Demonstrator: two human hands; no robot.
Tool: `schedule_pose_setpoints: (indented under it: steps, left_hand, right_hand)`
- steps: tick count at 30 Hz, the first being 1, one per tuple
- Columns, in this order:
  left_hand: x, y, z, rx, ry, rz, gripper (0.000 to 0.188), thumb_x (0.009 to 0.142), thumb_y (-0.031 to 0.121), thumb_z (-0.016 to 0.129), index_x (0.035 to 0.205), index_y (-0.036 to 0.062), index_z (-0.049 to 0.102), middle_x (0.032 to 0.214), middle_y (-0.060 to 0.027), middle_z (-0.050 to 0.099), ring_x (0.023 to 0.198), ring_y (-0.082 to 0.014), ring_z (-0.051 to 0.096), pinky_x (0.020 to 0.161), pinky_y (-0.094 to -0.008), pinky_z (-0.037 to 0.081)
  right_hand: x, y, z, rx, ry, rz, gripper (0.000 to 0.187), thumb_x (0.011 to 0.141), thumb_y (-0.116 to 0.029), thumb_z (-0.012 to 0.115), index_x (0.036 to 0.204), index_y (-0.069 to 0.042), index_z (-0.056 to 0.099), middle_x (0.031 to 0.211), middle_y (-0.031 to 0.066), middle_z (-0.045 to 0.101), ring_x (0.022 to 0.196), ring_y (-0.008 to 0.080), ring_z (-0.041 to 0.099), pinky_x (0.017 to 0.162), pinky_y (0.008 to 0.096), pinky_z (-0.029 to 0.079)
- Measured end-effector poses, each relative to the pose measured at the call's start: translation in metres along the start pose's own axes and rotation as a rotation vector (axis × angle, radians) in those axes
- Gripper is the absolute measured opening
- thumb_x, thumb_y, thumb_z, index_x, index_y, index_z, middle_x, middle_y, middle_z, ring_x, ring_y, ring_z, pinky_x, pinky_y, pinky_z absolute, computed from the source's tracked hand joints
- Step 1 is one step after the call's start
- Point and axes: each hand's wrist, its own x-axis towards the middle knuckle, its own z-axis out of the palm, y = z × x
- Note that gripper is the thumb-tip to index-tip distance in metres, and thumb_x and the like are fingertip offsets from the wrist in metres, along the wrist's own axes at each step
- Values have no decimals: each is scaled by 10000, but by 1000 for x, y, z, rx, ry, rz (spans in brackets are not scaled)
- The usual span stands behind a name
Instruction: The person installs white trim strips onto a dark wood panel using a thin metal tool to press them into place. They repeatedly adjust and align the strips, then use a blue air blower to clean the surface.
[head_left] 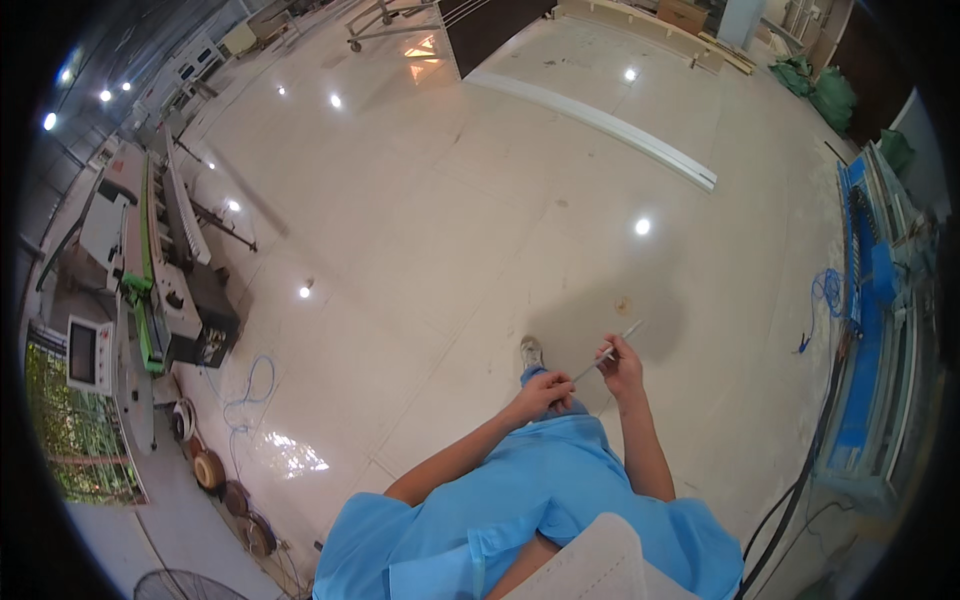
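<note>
Between my two hands runs a thin, pale grey stick (590, 367), slim like a pen; its exact kind is too small to tell. My right hand (622, 370) pinches it near its upper end, and the tip points up and to the right past the fingers. At the lower end, the curled fingers of my left hand (545, 394) close on it, hiding that end. Both hands are held in front of my waist, above the floor. Below them a shoe (531, 350) of mine shows on the pale tiles.
To the left stands a long machine (150, 270) with a green rail and a screen panel (88, 352). A blue hose (250, 395) lies beside it. Long white profiles (610, 125) lie on the floor ahead. A blue machine (865, 330) lines the right, with a blue coil (826, 288) near it.
</note>
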Motion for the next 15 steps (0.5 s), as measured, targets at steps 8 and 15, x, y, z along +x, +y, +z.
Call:
schedule_pose_setpoints:
  steps: [8, 15]
  left_hand:
    - [50, 106, -187, -160, 342, 177, 204, 1068, 253, 574, 1115, 72, 655, 858, -21, 697, 735, -88, 614, 670, -241, 464]
    - [101, 130, -342, -300, 569, -8, 307, 1078, 304, 550, 1186, 36, 653, 949, -67, 721, 814, -136, 651, 739, -272, 499]
  right_hand:
    - [203, -22, 255, -334, -267, 184, 338, 1068, -338, 559, 1209, -37, 624, 947, 86, 679, 915, 242, 702, 789, 373, 574]
    - [353, 8, 429, -602, -695, 22, 281, 1042, -277, 579, 1197, -49, 630, 926, 118, 711, 867, 239, 734, 757, 367, 603]
